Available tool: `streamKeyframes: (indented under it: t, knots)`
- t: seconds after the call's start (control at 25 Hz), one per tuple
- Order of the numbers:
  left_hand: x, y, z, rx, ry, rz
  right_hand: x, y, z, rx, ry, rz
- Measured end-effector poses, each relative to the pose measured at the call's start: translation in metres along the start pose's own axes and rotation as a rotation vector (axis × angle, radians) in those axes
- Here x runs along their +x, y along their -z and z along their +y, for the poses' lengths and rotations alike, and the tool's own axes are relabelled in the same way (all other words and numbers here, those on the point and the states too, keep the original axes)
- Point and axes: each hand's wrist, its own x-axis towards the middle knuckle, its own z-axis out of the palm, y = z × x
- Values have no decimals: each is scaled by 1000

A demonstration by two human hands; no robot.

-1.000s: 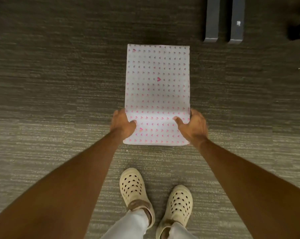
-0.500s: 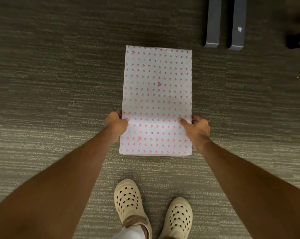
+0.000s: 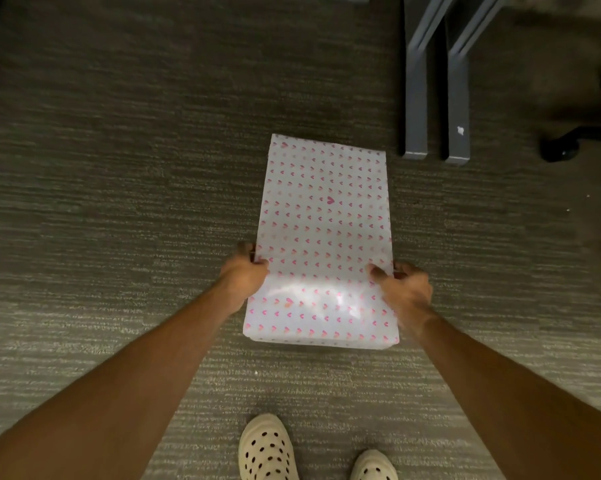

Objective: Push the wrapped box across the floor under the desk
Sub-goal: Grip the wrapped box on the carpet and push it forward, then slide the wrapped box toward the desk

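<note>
A flat box wrapped in white paper with small pink hearts (image 3: 323, 216) lies on the grey carpet, its long side running away from me. My left hand (image 3: 243, 277) grips its left edge near the near end, thumb on top. On the opposite edge, my right hand (image 3: 404, 291) holds the same way, slightly blurred. Two grey metal desk legs (image 3: 436, 98) stand just beyond the box's far right corner.
A black chair caster (image 3: 557, 148) sits on the carpet to the right of the desk legs. My two cream perforated clogs (image 3: 266, 448) stand on the carpet at the bottom edge. Open carpet (image 3: 119, 168) stretches to the left and ahead of the box.
The box has slid forward away from my feet, toward the desk legs, with both hands staying on its side edges. The view has shifted, so the desk legs show longer now.
</note>
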Motion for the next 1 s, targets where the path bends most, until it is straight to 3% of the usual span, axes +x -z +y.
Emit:
streamKeyframes:
  t: [0.2,0.4,0.6,1.0]
  knots:
    - [10,28,48,-46,-64,24,8,6,-67,-22,87,-53]
    - [41,49,83,-178,-214,-103,37,10,-124,-35,222,-109]
    - [92,44,114,-93,-147,67,86,-4,-154,-50,292,-109]
    - [177,25,170,-126,-185,99,186,-16,-195,-63,352,-96]
